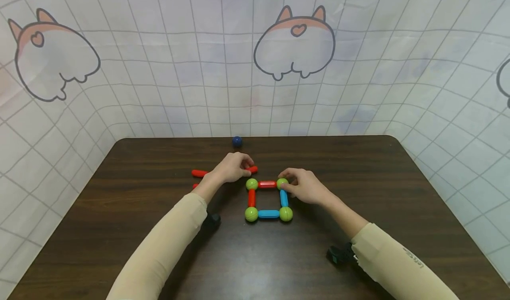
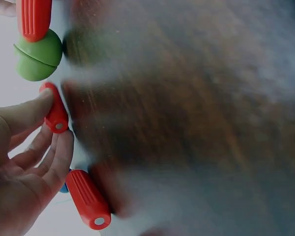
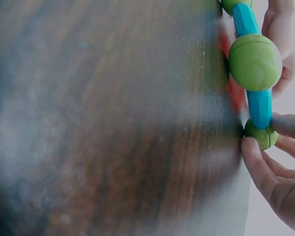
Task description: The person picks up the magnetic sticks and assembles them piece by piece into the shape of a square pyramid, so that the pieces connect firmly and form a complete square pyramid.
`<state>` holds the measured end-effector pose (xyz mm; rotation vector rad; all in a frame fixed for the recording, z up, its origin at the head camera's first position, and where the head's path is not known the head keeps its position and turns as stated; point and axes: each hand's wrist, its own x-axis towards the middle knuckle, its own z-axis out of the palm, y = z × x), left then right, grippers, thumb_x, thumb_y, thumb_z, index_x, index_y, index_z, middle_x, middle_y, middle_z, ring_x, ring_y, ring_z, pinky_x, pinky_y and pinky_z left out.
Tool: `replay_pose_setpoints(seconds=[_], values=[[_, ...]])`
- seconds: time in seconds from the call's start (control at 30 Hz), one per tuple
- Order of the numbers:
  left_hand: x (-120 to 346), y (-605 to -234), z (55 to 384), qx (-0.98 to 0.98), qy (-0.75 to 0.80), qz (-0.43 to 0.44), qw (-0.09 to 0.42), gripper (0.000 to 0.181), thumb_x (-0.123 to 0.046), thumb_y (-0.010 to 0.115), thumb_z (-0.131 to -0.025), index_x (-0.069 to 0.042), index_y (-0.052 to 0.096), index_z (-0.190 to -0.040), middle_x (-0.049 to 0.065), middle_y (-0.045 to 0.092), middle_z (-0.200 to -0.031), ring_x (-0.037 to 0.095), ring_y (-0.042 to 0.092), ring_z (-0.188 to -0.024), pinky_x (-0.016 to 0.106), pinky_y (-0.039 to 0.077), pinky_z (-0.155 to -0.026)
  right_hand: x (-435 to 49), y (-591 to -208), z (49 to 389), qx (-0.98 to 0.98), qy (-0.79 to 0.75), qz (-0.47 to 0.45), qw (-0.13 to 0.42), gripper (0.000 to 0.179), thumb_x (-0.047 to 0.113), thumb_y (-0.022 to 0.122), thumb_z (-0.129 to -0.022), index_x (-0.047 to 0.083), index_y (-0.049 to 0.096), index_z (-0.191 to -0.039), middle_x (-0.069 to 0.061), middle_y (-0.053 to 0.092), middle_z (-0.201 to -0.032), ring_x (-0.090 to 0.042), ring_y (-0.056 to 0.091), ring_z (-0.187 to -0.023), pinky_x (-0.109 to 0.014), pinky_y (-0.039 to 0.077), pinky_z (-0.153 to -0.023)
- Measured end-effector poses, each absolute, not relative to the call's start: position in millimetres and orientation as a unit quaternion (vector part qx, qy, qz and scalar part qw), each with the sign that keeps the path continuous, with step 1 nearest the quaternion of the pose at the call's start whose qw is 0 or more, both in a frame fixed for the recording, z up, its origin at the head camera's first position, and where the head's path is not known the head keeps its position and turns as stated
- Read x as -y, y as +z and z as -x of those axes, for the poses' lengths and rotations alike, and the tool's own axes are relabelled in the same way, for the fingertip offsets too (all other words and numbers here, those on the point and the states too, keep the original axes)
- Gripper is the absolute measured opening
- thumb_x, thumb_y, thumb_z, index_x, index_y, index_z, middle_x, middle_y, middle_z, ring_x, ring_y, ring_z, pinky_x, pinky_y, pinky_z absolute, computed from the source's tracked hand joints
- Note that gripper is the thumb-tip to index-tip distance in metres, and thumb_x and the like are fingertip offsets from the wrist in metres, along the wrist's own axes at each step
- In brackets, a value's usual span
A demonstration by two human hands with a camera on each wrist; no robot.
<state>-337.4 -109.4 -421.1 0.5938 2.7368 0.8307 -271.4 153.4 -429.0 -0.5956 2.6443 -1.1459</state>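
Observation:
My left hand [image 1: 233, 167] pinches a red rod [image 2: 56, 110] between thumb and fingers, just behind the far left corner of a flat square. Green balls form the square's corners, including the near left ball [image 1: 251, 214]. A red rod [image 1: 267, 184] makes the far side and another red rod [image 1: 252, 198] the left side. The right side is a blue rod [image 1: 283, 198], the near side another blue rod [image 1: 268, 214]. At the far right corner, my right hand [image 1: 304, 185] holds the green ball [image 3: 260, 135] between thumb and fingers.
A loose red rod [image 1: 199, 173] lies left of my left hand; another red rod [image 1: 195, 186] is mostly hidden by that wrist. A dark blue ball [image 1: 237, 141] sits at the far edge of the brown table [image 1: 358, 167]. A patterned curtain [image 1: 223, 69] hangs behind it.

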Motion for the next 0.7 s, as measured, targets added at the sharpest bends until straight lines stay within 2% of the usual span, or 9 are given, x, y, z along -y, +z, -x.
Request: replay_pose_setpoints(seconds=[0.2,0.33,0.47,0.57,0.7], values=[[116.8,-425.0,335.6,-0.927,0.3,-0.205,0.097,0.028,-0.011,0.07,-0.099,-0.002,0.07,-0.126,0.007,0.07,-0.112,0.022,0.063,-0.1,0.037,0.053,-0.089,-152.5,-428.9,271.1,-0.892,-0.39,0.204,0.1,0.027,0.015,0.067,-0.101,0.004,0.067,-0.126,-0.014,0.069,-0.115,-0.019,0.068,-0.07,-0.032,0.057,-0.067],[116.4,-418.3,330.1,-0.917,0.322,-0.223,0.078,0.027,-0.013,0.07,-0.1,-0.004,0.07,-0.125,0.005,0.07,-0.108,0.021,0.063,-0.095,0.037,0.053,-0.085,-152.9,-430.1,272.1,-0.892,-0.394,0.2,0.1,0.026,0.014,0.067,-0.101,0.004,0.067,-0.125,-0.013,0.069,-0.114,-0.017,0.068,-0.07,-0.032,0.057,-0.067],[115.9,-411.3,323.5,-0.903,0.358,-0.227,0.062,0.025,-0.012,0.071,-0.098,-0.005,0.069,-0.123,0.004,0.07,-0.105,0.02,0.064,-0.096,0.039,0.053,-0.088,-152.2,-430.5,273.7,-0.89,-0.399,0.199,0.098,0.025,0.015,0.067,-0.101,0.004,0.067,-0.124,-0.012,0.069,-0.112,-0.018,0.068,-0.07,-0.033,0.057,-0.066],[117.4,-410.0,319.0,-0.891,0.394,-0.214,0.066,0.026,-0.01,0.072,-0.097,-0.005,0.068,-0.122,0.005,0.069,-0.106,0.022,0.065,-0.099,0.04,0.052,-0.09,-151.4,-430.5,274.7,-0.89,-0.399,0.201,0.098,0.025,0.015,0.067,-0.101,0.005,0.067,-0.124,-0.012,0.07,-0.111,-0.019,0.067,-0.07,-0.033,0.057,-0.066],[118.6,-410.0,313.8,-0.874,0.437,-0.2,0.072,0.034,-0.009,0.074,-0.096,-0.004,0.066,-0.128,0.007,0.068,-0.111,0.024,0.065,-0.102,0.041,0.053,-0.092,-150.9,-430.8,275.2,-0.891,-0.397,0.198,0.098,0.024,0.016,0.067,-0.101,0.006,0.067,-0.124,-0.011,0.069,-0.11,-0.019,0.067,-0.069,-0.033,0.056,-0.066]])
